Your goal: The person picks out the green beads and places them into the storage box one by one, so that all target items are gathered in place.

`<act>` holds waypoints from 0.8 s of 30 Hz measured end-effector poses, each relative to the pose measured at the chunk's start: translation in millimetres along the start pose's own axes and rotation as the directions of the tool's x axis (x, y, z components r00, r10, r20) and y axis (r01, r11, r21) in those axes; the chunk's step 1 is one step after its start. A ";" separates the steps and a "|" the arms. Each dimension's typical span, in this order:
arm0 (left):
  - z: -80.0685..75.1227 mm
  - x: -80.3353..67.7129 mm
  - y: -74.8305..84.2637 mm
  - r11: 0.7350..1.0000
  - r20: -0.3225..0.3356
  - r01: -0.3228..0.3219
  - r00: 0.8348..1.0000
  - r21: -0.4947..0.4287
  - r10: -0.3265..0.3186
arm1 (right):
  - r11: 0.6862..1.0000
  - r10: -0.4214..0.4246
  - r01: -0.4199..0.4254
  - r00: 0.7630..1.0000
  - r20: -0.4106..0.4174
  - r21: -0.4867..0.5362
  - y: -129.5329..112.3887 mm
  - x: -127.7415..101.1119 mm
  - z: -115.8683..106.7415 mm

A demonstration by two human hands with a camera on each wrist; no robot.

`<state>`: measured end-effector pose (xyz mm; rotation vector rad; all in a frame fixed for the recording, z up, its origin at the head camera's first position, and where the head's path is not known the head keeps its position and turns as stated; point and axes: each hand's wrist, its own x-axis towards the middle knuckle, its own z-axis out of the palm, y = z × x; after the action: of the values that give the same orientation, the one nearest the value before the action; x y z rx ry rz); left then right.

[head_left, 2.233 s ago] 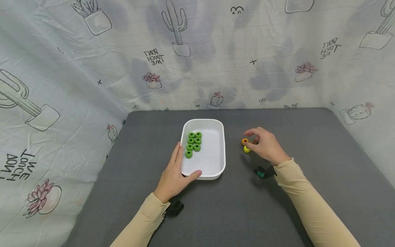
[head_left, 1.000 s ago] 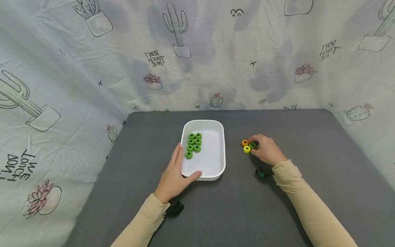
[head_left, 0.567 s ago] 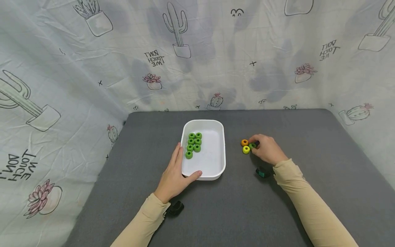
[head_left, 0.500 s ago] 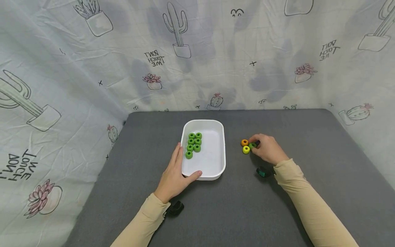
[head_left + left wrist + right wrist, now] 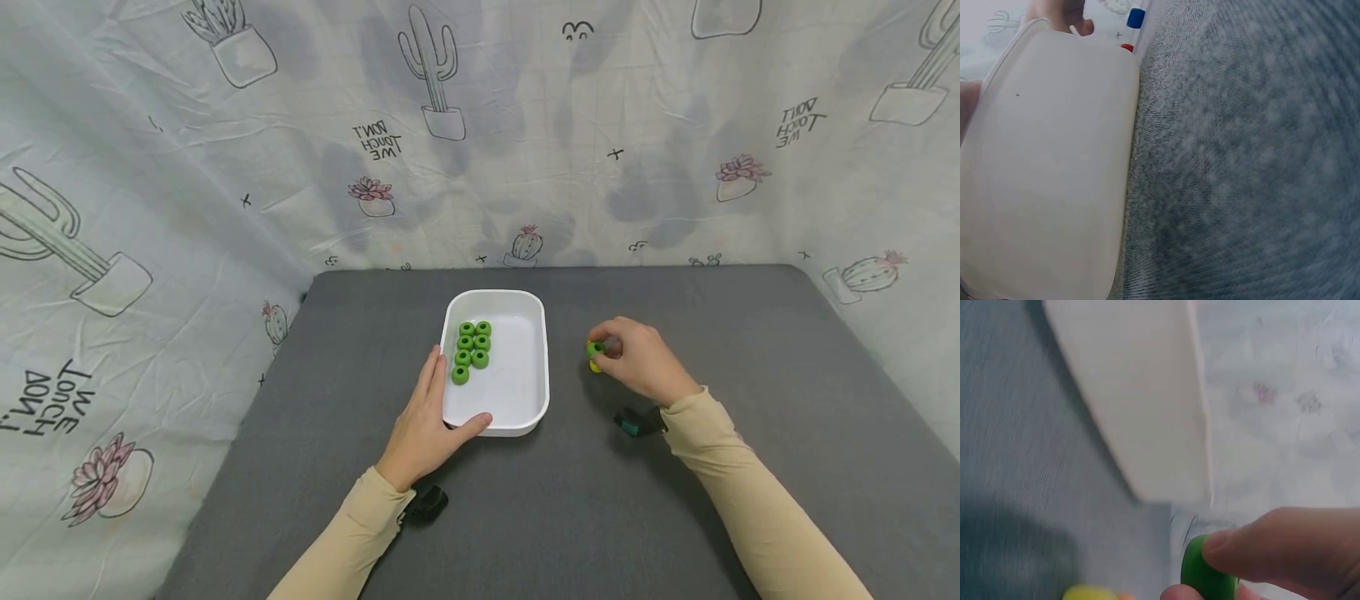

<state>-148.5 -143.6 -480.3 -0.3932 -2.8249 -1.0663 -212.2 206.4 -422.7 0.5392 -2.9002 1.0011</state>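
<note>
My left hand (image 5: 423, 425) rests against the white tray (image 5: 517, 375), fingers straight along its left side and thumb at the near rim. Inside, several green beads (image 5: 463, 358) stand in two columns on the left. To the right of the tray, my right hand (image 5: 637, 358) pinches another green bead (image 5: 596, 348) between thumb and fingers. A yellow bead (image 5: 596, 367) shows partly beneath it; the orange bead is mostly hidden. The right wrist view shows the held bead (image 5: 1207, 569) raised above the yellow bead (image 5: 1088, 593).
The grey table (image 5: 525, 517) ends at a hanging cloth (image 5: 645, 125) printed with cacti, which also runs down the left. In the left wrist view, a small blue thing (image 5: 1135, 17) and a small red thing (image 5: 1127, 47) show past the tray's corner.
My right hand has picked the green bead up from beside the orange and yellow beads and moved it left over them. The left hand and tray stay in place.
</note>
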 end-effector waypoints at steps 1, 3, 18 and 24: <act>0.1 0.2 -0.2 1.000 0.000 0.000 1.000 0.002 0.000 | 1.000 -0.009 0.009 1.000 -0.002 0.004 -4.1 -0.1 1.2; 0.3 0.3 -0.3 1.000 -0.001 -0.001 1.000 0.003 0.001 | 0.999 -0.030 0.030 1.000 -0.002 0.022 -13.3 -0.7 4.3; 0.8 1.6 -0.2 1.000 0.003 0.005 1.000 -0.006 -0.005 | 0.977 -0.181 0.172 0.982 0.058 0.127 -67.6 10.3 30.0; 0.3 1.9 0.2 1.000 -0.001 0.002 1.000 -0.004 -0.002 | 0.981 -0.183 0.173 0.974 0.134 0.083 -84.9 24.2 33.3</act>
<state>-150.3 -142.8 -480.1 -0.3907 -2.8235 -1.0729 -204.0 116.4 -395.4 0.8917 -2.8778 1.0846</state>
